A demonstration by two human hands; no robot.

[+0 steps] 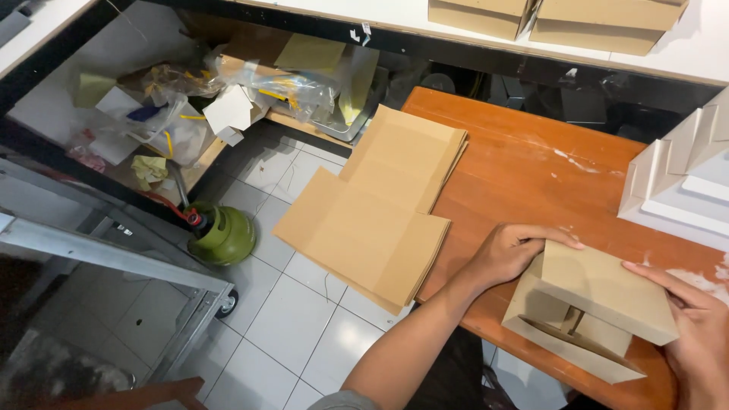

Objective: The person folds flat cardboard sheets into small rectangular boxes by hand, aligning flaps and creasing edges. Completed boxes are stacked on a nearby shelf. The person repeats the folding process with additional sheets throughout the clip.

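Note:
A partly folded brown cardboard box [600,292] rests on the orange wooden table [531,167] near its front edge. My left hand [507,250] grips the box's left side, thumb along its top edge. On the right, my right hand [695,326] holds the box's right end with fingers laid over the top panel. The box's open front shows inner flaps. A stack of flat cardboard blanks [380,205] lies at the table's left edge, overhanging the floor.
White folded boxes [683,175] stand at the table's right. Brown boxes [554,19] sit on a white shelf at the back. A green gas cylinder [222,234] stands on the tiled floor, beside a metal frame [114,254] and a cluttered low shelf [190,99].

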